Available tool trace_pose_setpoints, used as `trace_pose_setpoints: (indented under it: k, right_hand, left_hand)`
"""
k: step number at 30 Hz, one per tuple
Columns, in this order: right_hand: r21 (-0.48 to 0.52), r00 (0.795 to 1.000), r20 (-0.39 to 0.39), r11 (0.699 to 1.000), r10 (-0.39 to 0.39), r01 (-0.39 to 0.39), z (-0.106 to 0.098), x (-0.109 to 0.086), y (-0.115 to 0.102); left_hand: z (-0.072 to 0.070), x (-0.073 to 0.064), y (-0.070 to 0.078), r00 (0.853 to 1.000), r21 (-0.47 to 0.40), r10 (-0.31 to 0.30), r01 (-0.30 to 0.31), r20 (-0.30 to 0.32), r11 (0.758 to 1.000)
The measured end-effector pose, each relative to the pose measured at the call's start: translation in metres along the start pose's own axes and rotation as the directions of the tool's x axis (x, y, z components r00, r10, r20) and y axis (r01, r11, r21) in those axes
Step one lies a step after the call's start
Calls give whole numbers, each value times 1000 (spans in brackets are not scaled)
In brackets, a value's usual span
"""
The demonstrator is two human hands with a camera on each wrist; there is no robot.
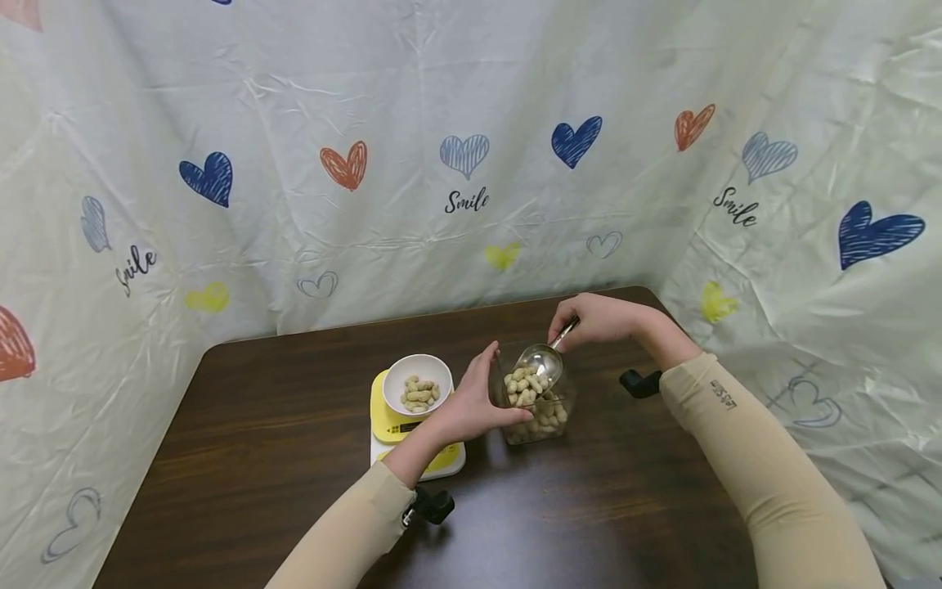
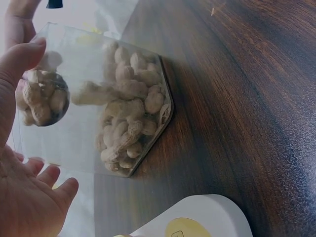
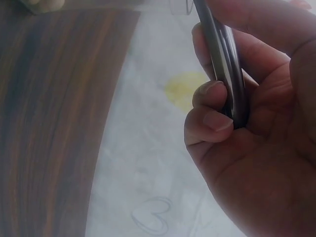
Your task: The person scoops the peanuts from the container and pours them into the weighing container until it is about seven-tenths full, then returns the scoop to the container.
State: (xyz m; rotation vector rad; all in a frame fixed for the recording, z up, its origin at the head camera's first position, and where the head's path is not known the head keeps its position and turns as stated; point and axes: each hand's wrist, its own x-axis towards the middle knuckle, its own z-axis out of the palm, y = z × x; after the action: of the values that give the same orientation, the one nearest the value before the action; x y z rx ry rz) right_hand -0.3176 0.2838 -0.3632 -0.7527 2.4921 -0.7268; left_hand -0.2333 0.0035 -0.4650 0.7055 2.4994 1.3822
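A clear plastic container (image 2: 79,153) stands on the table, its lower part filled with unshelled peanuts (image 2: 131,123). My left hand (image 1: 474,401) holds it by the upper walls, thumb on the near side and fingers on the left. From the right, my right hand (image 1: 598,317) grips the handle (image 3: 228,69) of a metal scoop (image 1: 540,357). The scoop's bowl is tilted inside the container above the pile, loaded with peanuts (image 2: 42,98). Left of my left hand, a white bowl (image 1: 393,378) with several peanuts (image 1: 419,394) sits on a yellow and white kitchen scale (image 1: 384,421).
All of this rests on a dark wooden table (image 1: 280,442) with rounded far corners. Behind and to the right hangs a white curtain (image 1: 397,213) printed with hearts. My left forearm crosses over the front of the scale.
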Motion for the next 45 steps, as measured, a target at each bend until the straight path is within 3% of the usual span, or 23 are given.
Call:
trace_pose_setpoints:
  k: [14,23,45]
  right_hand:
    - [27,1000,-2,1000,-6,6,-2,1,4]
    - [73,997,75,997,10,-16,-2,-1,2]
    - [71,998,58,997,-10,6,-4,-2,2]
  left_hand:
    - [0,-1,1,1000,-9,-1,1,-6,1000]
    - [0,-1,1,1000,-15,-2,2,5,1000]
    - [0,0,1,1000,-28,9,-9,-3,1000]
